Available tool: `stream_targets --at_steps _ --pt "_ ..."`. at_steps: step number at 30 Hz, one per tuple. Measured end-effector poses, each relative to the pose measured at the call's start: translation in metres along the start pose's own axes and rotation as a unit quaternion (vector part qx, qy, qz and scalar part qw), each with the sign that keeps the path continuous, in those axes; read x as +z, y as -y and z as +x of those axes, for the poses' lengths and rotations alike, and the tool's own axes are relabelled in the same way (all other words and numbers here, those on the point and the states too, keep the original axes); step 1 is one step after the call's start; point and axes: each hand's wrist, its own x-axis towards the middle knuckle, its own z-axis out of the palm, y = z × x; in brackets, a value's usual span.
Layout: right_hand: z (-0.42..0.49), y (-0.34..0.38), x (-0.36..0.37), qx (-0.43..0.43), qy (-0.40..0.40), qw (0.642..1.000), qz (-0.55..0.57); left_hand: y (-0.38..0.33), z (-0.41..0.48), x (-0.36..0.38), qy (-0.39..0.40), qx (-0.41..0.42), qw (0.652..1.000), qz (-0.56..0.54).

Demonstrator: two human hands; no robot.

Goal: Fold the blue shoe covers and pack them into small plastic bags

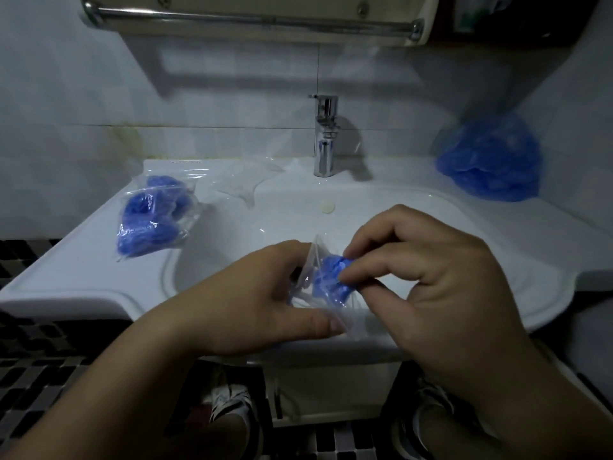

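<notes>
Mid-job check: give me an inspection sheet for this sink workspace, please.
Surface: white sink, basin under the hands.
Job's things: blue shoe cover partly inside small clear bag; packed bags on left rim; loose cover pile back right; empty bags behind the basin.
Clutter: nothing seen.
Grips: left hand holds the bag; right hand pinches the cover.
Cables: nothing seen.
Surroundings: faucet, tiled wall, towel rail, mosaic floor.
</notes>
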Motion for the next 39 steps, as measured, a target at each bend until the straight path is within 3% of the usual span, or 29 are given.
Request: stream_targets --at_steps 4,9,14,18,22,25,28,33,39 --pt "0.0 0.004 -0.003 -0.022 -0.004 1.0 -0.013 -0.004 0.0 0.001 -0.012 -0.011 0.999 0.038" --pt "-0.001 -0.001 0.004 -0.001 0.124 0.992 0.003 -0.003 0.003 0.003 -0.025 0.033 0.999 0.028" --pt "-0.001 0.001 0.0 0.045 0.136 0.986 0.084 -0.002 0.003 0.001 -0.027 0.05 0.998 -0.012" --pt "-0.002 0.004 0.001 0.064 0.132 0.989 0.019 -0.001 0.005 -0.002 -0.072 0.057 0.996 -0.005" --pt "-0.003 0.015 0.002 0.147 0.191 0.97 0.015 -0.005 0.002 0.0 -0.102 0.064 0.992 0.035" --pt "-0.001 0.019 0.007 0.157 0.249 0.955 0.038 -0.002 0.002 -0.001 -0.115 0.046 0.988 0.095" --pt "-0.001 0.015 0.006 0.184 0.247 0.946 0.098 0.009 0.001 -0.012 -0.131 -0.005 0.98 0.153" --pt "0.001 0.003 0.015 0.224 0.161 0.957 0.087 0.061 -0.012 -0.06 -0.227 -0.166 0.912 0.298" --pt "0.028 0.001 0.055 0.248 0.182 0.949 0.072 0.09 -0.026 -0.075 -0.274 -0.341 0.805 0.401"
